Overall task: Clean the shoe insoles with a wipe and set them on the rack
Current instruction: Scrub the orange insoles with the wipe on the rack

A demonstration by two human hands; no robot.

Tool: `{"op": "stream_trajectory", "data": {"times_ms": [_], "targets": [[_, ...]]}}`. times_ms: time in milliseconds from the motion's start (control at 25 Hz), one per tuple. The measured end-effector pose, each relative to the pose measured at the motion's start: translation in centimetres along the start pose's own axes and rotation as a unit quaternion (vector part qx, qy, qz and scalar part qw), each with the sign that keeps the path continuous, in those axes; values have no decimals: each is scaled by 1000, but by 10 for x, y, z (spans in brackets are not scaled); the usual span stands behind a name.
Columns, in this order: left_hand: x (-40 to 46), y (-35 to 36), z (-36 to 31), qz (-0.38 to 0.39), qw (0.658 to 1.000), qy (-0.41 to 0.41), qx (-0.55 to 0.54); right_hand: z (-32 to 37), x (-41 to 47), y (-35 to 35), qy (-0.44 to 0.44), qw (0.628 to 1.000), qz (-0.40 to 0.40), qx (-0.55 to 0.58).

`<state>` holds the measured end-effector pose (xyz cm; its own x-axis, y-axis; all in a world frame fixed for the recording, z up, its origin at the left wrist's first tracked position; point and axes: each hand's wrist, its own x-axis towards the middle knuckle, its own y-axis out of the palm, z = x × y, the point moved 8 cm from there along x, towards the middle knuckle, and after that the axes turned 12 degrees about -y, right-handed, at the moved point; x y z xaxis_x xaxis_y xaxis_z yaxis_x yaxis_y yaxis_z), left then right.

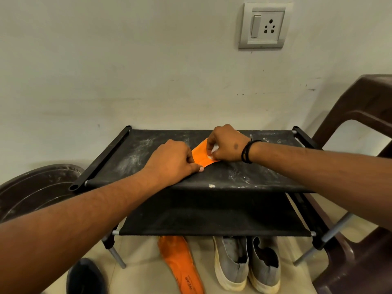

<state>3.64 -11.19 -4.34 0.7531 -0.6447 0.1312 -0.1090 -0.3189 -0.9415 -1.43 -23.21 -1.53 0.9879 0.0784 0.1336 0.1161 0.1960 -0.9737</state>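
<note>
An orange insole lies on the top shelf of a black fabric shoe rack. My left hand presses down on its near end, fingers curled onto it. My right hand covers its far part and holds a white wipe against it; only a small bit of the wipe shows. A second orange insole lies on the floor in front of the rack, partly under the lower shelf.
A pair of grey slip-on shoes stands on the floor under the rack. A brown plastic chair is at the right, a dark round tub at the left, a dark shoe near bottom left. Wall with socket behind.
</note>
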Motion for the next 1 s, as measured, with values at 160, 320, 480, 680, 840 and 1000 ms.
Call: {"op": "stream_trajectory", "data": {"times_ms": [160,320,480,680,840,1000], "targets": [[1,0,3,-2,1000,-8,0,29,-8,14,-34,991,39,124],[-1,-2,-2,1,1000,-6,1,-4,-3,0,8,1000,-2,-21],[-4,-4,-3,-4,1000,2,11,-1,-7,1,-1,999,11,-43],[-3,-4,-4,-2,1000,5,17,8,-10,6,-20,999,12,36],[-2,-4,-4,-2,1000,0,12,-19,-9,-4,23,1000,-6,-13],[-3,-4,-3,-7,1000,5,20,7,-12,7,-17,999,10,40]]}}
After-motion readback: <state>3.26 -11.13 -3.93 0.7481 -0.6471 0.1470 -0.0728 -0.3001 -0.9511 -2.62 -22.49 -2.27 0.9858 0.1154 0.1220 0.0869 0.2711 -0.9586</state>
